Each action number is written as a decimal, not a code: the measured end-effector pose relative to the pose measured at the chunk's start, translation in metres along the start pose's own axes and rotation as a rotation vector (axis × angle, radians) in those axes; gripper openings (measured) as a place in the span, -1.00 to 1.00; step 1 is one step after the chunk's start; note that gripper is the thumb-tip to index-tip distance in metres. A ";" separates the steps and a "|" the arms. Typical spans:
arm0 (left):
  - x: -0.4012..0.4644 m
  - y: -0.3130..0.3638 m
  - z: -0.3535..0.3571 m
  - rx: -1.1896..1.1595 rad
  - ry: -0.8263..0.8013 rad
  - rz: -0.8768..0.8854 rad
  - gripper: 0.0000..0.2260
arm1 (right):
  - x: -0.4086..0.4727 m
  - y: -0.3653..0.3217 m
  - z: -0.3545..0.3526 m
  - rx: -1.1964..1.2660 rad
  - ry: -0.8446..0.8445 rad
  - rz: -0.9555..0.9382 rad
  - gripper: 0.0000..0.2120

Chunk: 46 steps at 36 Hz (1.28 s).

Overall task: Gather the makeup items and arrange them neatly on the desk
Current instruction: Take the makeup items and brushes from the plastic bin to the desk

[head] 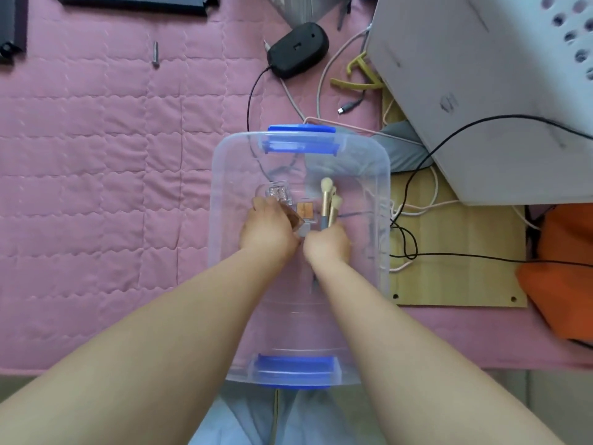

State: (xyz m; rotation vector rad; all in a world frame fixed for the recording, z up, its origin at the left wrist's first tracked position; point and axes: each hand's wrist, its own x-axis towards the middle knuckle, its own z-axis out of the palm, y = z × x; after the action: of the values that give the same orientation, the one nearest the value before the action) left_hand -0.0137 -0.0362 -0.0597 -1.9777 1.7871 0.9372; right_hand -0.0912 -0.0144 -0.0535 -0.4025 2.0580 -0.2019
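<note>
inside clear bin (224, 175): makeup brushes (329, 200), clear palette (278, 194), both hands

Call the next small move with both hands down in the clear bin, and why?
Probably lift the right hand straight up out of the clear bin, carrying the makeup brushes it already grips. The left hand is closed on a clear palette; both items sit below the rim, none on the desk yet.

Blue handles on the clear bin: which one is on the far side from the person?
The blue handle nearest the black mouse is the far one. The other blue handle sits at the bin's near end, between the forearms.
</note>
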 end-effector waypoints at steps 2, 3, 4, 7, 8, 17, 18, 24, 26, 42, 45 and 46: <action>0.000 0.003 -0.006 -0.111 0.039 -0.033 -0.41 | 0.000 0.001 -0.003 0.000 0.007 -0.011 -0.71; 0.000 0.005 -0.009 -0.127 0.054 -0.035 -0.43 | 0.000 0.001 -0.004 0.015 0.012 -0.013 -0.71; 0.002 0.006 -0.011 -0.125 0.059 -0.025 -0.43 | 0.002 -0.001 -0.003 0.032 0.022 -0.019 -0.70; 0.010 0.005 -0.012 -0.059 0.060 0.020 -0.43 | 0.006 -0.004 0.002 0.066 0.048 -0.037 -0.69; 0.014 0.004 -0.012 -0.032 0.062 0.028 -0.47 | 0.007 -0.005 0.004 0.066 0.060 -0.050 -0.70; 0.033 0.001 -0.018 0.113 0.045 0.053 -0.72 | 0.018 -0.007 0.013 -0.089 0.087 -0.152 -0.73; 0.034 0.000 -0.019 0.120 0.047 0.055 -0.72 | 0.018 -0.008 0.013 -0.101 0.089 -0.167 -0.74; 0.042 -0.001 -0.019 0.186 0.001 0.061 -0.58 | 0.021 -0.010 0.018 -0.037 0.084 -0.169 -0.69; 0.044 -0.002 -0.019 0.186 -0.035 0.041 -0.49 | 0.024 -0.009 0.018 0.006 0.097 -0.140 -0.70; 0.021 0.002 -0.031 -0.321 -0.049 0.019 -0.58 | 0.008 -0.009 0.011 0.283 0.065 0.063 -0.71; -0.001 0.004 -0.051 -0.428 -0.076 -0.003 -0.70 | -0.012 -0.008 0.002 0.308 0.027 0.049 -0.73; -0.010 0.003 -0.058 -0.453 -0.079 -0.004 -0.73 | -0.021 -0.008 -0.002 0.317 0.024 0.039 -0.75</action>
State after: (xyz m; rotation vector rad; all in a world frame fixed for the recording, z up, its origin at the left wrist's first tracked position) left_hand -0.0020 -0.0659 -0.0097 -2.1574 1.6312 1.5049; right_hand -0.0815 -0.0146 -0.0332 -0.1652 2.0115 -0.5031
